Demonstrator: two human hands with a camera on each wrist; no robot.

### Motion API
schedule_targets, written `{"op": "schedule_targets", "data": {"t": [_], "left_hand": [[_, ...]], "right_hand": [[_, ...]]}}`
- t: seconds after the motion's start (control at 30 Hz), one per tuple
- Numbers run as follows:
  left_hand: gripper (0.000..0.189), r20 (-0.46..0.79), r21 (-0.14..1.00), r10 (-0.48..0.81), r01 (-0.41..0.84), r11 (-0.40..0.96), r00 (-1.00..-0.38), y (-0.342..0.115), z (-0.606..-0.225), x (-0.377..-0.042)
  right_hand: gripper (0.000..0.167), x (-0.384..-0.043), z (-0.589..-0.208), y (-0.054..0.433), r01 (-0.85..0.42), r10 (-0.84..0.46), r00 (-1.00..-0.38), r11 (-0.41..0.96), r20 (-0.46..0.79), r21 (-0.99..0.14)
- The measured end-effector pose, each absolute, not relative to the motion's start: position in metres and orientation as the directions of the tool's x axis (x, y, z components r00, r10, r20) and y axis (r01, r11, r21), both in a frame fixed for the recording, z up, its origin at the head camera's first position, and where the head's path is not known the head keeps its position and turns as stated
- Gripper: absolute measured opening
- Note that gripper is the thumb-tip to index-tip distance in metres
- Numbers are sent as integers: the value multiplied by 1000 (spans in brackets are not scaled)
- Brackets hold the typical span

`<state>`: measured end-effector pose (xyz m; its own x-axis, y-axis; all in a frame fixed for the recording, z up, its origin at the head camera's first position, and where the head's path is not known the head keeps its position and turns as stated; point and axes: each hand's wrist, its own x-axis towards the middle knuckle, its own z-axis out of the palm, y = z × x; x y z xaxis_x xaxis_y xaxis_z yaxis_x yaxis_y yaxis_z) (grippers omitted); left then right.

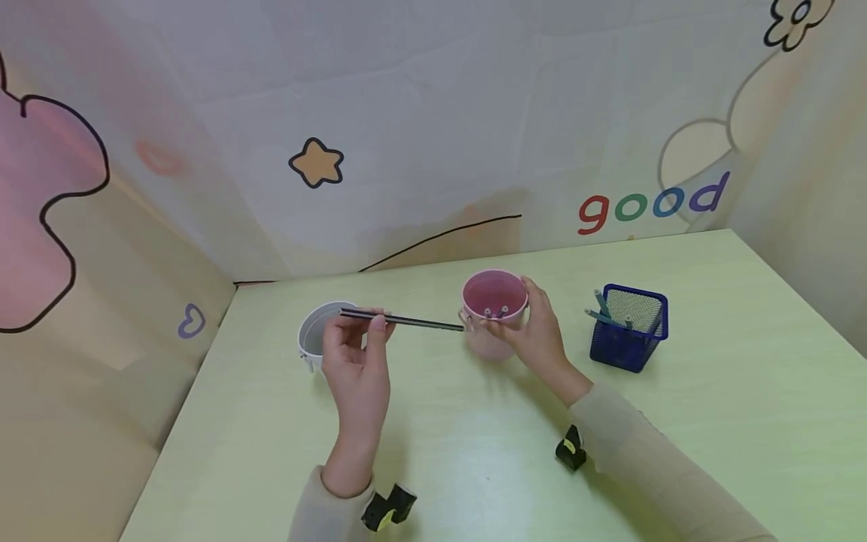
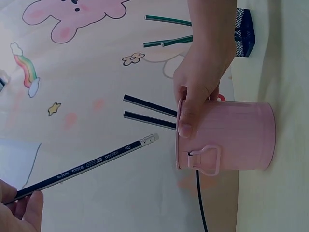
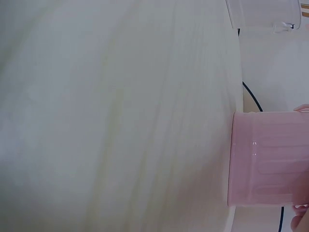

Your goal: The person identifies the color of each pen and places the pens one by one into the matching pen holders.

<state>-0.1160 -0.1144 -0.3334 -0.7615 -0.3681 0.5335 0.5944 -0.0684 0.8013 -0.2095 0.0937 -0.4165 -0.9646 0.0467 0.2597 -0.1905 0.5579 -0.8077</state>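
Note:
My left hand (image 1: 357,376) pinches a black striped pencil (image 1: 423,324) between thumb and fingers, held nearly level above the table. In the left wrist view, the eraser end of that pencil (image 2: 82,166) points toward the pink bucket (image 2: 231,135) but stays apart from its rim. My right hand (image 1: 542,335) grips the pink bucket's rim, with the thumb on the outer wall. Two dark pencils (image 2: 149,105) stick out of this bucket, which stands upright. Only the bucket's lower wall (image 3: 270,159) and a bit of fingers show in the right wrist view.
A white bucket (image 1: 306,331) stands behind my left hand, partly hidden by it. To the right, a blue mesh pen holder (image 1: 619,350) contains several green pencils (image 1: 601,302). A printed cloth backdrop (image 1: 433,135) rises behind the pale table (image 1: 460,467).

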Motion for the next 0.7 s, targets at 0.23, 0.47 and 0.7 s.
{"op": "schedule_targets", "data": {"t": [0.23,0.47,0.7], "left_hand": [[16,521,791,-410,604,-99,-749,-111,-333,-123],[17,544,773,-419,629,-87,-727,-106,-336,-132],[26,556,767,-430,638,-63,-711,-102,-338,-139]], "right_hand": [[94,-210,-416,95,-190,45,-965,565,260,-803],[91,-209,-414,96,-199,47,-961,562,271,-803],[92,-209,-414,94,-174,45,-970,560,240,-810]]}}
